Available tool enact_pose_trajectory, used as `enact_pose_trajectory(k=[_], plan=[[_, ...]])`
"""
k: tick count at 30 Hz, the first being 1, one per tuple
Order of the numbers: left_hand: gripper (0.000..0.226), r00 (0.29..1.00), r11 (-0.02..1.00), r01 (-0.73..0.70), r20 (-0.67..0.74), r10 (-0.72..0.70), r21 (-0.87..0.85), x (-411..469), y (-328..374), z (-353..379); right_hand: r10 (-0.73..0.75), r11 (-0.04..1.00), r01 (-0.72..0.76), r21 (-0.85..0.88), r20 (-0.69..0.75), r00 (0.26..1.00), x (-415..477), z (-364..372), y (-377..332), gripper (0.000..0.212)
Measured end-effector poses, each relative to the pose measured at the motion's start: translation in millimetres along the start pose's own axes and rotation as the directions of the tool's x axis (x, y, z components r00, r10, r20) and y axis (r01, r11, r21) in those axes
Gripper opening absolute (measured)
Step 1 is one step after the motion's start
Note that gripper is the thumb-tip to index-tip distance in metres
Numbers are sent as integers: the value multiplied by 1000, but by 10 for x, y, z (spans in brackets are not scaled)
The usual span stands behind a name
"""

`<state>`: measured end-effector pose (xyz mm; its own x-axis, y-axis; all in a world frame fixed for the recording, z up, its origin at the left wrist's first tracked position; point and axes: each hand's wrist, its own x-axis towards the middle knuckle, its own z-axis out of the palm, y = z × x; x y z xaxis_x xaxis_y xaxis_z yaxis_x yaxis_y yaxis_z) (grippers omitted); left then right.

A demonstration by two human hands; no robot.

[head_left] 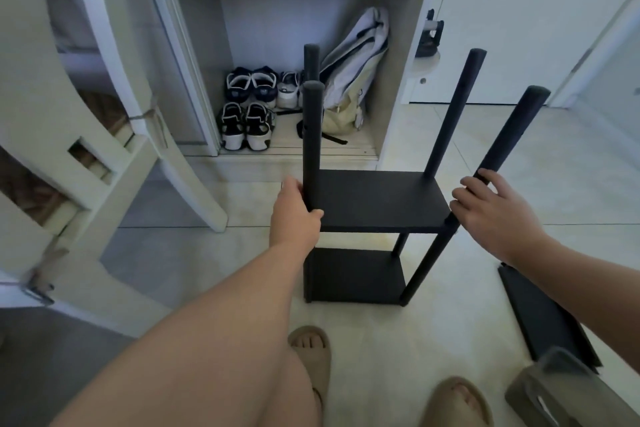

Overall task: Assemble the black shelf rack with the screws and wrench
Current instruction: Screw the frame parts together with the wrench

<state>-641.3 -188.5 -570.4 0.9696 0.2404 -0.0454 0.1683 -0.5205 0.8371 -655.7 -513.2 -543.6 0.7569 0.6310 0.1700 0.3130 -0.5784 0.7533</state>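
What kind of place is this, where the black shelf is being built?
Most likely a home entryway. Black-and-white sneakers sit paired inside an open white built-in closet, a grey-and-cream fabric backpack leans beside them, and a white door stands right next to it.

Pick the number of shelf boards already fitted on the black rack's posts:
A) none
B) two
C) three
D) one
B: an upper shelf and a lower shelf sit fixed between the posts, while a third black board lies loose on the floor. The left hand grips the front left post and the right hand holds the front right post.
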Motion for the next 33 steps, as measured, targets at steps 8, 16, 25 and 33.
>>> enact_pose_trajectory(k=[8, 16, 25, 33], plan=[[33, 988, 996, 24, 152, -37, 84, -262, 79, -122, 21, 993, -54, 105, 291, 957, -165, -281, -114, 40], [56, 904, 921, 298, 235, -356, 251, -747, 322, -210, 128, 926, -266, 267, 439, 889, -736, -630, -239, 68], [72, 807, 877, -153, 570, -156, 456, -1259, 655, 378, 293, 778, -554, 296, 610, 737, -1807, -452, -182, 73], [77, 607, 703, -579, 794, 33, 413, -1509, 949, 1751, 322, 658, -714, 239, 767, 554, -2740, 81, 16, 73]])
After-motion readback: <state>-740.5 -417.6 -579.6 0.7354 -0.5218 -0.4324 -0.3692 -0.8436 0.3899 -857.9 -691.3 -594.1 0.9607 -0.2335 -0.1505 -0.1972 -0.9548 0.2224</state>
